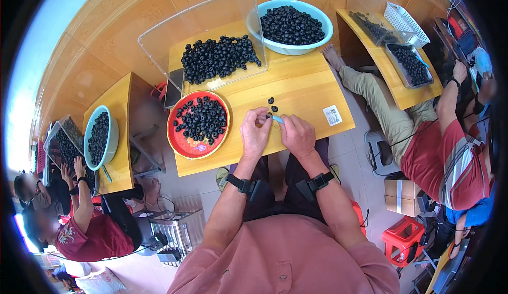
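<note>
Above the near edge of the wooden table, my left hand (255, 131) pinches a small round black piece (269, 116) between thumb and fingertips. My right hand (297, 135) is closed around a small tool with a light blue handle (278, 119); its tip meets the black piece. Two loose black pieces (273, 105) lie on the tabletop just beyond my fingers. Left of my left hand is a red plate with a yellow rim (198, 154), holding many black pieces. Their exact kind is hard to tell; some show a pale or hollow centre.
A clear plastic bin (222, 84) of black pieces stands at the table's far left, beside a light blue basin (321, 39) full of them. A white label (333, 115) is on the right side. Other people sit at wooden tables (407, 96) on both sides.
</note>
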The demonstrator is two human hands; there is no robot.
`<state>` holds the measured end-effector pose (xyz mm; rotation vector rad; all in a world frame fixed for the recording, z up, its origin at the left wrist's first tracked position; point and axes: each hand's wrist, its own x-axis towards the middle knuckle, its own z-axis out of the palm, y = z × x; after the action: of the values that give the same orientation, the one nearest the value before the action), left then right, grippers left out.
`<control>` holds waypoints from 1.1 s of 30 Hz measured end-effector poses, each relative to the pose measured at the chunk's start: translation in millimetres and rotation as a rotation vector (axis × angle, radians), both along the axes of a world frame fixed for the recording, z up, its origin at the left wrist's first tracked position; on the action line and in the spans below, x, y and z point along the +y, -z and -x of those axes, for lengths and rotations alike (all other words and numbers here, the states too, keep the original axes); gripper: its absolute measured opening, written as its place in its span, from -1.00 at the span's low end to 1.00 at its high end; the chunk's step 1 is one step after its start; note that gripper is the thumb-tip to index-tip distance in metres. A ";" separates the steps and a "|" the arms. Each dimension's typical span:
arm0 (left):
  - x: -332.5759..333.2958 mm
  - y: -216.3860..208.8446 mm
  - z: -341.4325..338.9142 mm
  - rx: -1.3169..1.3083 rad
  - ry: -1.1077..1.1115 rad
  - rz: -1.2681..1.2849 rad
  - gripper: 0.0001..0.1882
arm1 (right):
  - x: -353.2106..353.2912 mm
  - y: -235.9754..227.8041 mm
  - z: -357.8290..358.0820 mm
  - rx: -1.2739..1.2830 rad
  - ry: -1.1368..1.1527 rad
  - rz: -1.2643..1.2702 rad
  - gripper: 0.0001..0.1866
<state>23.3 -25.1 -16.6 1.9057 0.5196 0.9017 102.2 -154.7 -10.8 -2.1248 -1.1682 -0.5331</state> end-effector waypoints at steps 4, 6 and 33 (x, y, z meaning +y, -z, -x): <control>0.3 0.5 0.1 -0.009 0.005 0.021 -0.68 | 0.4 -0.2 0.4 0.004 0.007 0.005 -0.89; 0.7 0.9 -0.1 -0.006 0.005 0.030 -0.68 | 0.5 -1.6 0.3 0.005 0.003 -0.002 -0.89; 56.6 -64.7 54.1 -0.001 -0.313 -0.499 -0.73 | 3.4 11.6 -5.4 -0.028 0.167 -0.111 -0.84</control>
<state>-30.8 31.5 48.1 2.3070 0.6485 1.3313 107.5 -151.3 -22.4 -2.1357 -0.9585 -0.6893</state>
